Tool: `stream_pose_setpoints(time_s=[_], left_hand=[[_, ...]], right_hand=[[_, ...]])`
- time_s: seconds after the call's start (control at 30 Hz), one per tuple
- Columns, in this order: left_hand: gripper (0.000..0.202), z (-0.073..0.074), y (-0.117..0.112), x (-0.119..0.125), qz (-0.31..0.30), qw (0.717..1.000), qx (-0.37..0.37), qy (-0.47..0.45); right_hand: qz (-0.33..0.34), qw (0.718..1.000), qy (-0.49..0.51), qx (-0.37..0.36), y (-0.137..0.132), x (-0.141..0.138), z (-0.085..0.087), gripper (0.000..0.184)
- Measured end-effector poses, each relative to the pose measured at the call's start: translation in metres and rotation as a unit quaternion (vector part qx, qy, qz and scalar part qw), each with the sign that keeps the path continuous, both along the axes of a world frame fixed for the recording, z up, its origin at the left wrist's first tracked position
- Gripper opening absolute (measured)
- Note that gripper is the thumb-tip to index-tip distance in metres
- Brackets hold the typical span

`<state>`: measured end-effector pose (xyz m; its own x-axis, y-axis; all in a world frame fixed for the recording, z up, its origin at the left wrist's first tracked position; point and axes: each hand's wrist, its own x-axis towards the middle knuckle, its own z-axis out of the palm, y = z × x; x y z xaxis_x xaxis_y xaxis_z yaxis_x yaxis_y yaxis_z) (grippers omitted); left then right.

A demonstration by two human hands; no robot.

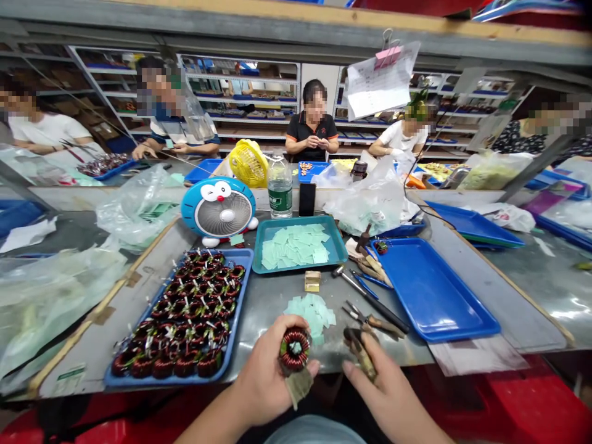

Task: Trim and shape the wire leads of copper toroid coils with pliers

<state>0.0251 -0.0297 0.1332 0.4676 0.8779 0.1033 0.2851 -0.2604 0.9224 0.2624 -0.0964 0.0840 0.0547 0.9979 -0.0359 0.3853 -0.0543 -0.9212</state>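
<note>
My left hand [263,376] is closed round a copper-wound toroid coil [295,349] with a pale green slip in its centre, held just above the table's front edge. My right hand [386,394] grips a small worn hand tool [361,353] to the right of the coil, its tip pointing up and left. A loose heap of pale green paper slips [313,311] lies on the table just behind the coil. A blue tray [240,308] at the left holds several finished coils [185,327].
A teal tray [340,250] of green slips, pliers [372,320], an empty blue tray [435,296], a cartoon desk fan [218,213], a water bottle [280,185] and plastic bags [139,206] crowd the bench. Several people sit working across the table.
</note>
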Motion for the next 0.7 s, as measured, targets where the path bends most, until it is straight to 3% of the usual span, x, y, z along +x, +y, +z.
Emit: stream_pose_setpoints(time_s=[0.1, 0.2, 0.4, 0.7], left_hand=[[0.043, 0.001, 0.001, -0.009, -0.019, 1.000, 0.015, 0.021], [0.044, -0.004, -0.003, -0.011, -0.027, 0.999, 0.027, 0.010], [0.047, -0.012, -0.009, -0.010, -0.027, 0.999, 0.021, 0.006], [0.057, -0.017, -0.013, -0.012, -0.002, 0.999, 0.023, -0.038]], right_hand=[[0.093, 0.962, -0.227, 0.116, -0.005, 0.010, 0.017, 0.015], [0.115, 0.922, -0.324, 0.179, -0.003, 0.002, 0.038, 0.008], [0.115, 0.874, -0.396, 0.256, 0.003, -0.012, 0.051, 0.008], [0.097, 0.847, -0.428, 0.301, 0.005, -0.017, 0.048, 0.008]])
